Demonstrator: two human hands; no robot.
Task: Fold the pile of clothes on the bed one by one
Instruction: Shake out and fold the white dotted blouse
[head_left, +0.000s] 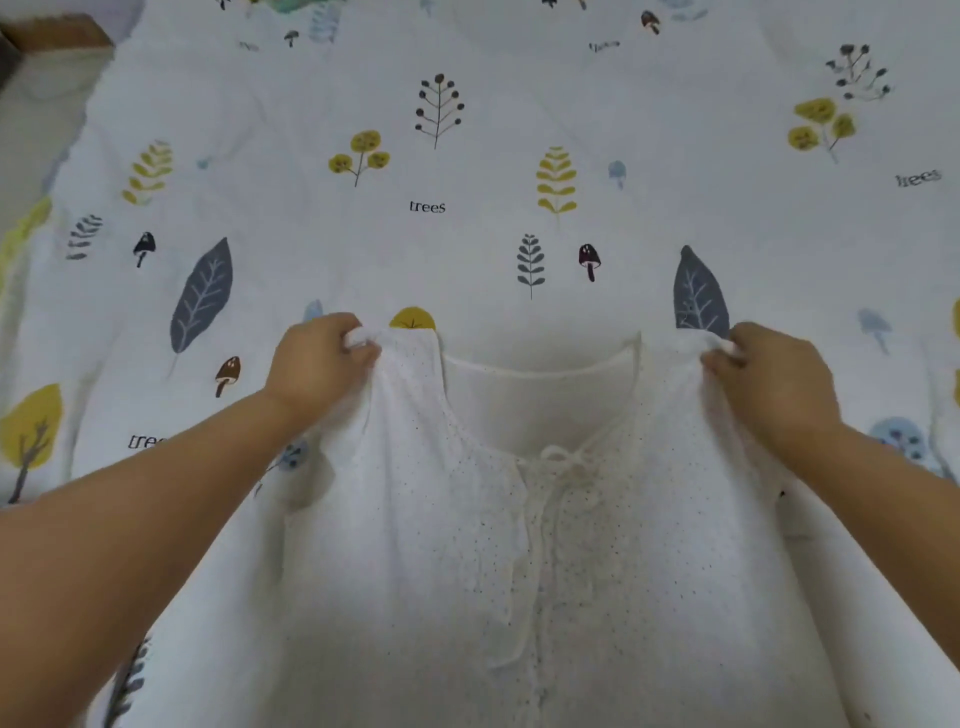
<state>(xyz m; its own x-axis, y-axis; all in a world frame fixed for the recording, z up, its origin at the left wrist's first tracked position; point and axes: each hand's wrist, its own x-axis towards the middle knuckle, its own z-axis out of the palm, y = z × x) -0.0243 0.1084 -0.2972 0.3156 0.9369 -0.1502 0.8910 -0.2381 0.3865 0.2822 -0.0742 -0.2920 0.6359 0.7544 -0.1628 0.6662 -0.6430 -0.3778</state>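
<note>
Leaf-and-mushroom printed bedsheet (467, 218) spread flat beneath all; white eyelet garment (467, 545) laid front-up on it, tie bow (563, 460) below the neckline; left hand (317, 364) pinching the garment's left shoulder, right hand (769, 379) pinching its right shoulder.

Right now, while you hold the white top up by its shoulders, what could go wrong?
1. The left hand and right hand only pinch small bits of the white top at the shoulders, so a corner might slip and the top would flop crooked.
2. The little tie bow at the front could come undone or bunch up inside a fold.
3. The thin cloth may wrinkle when laid on the bedsheet.
</note>
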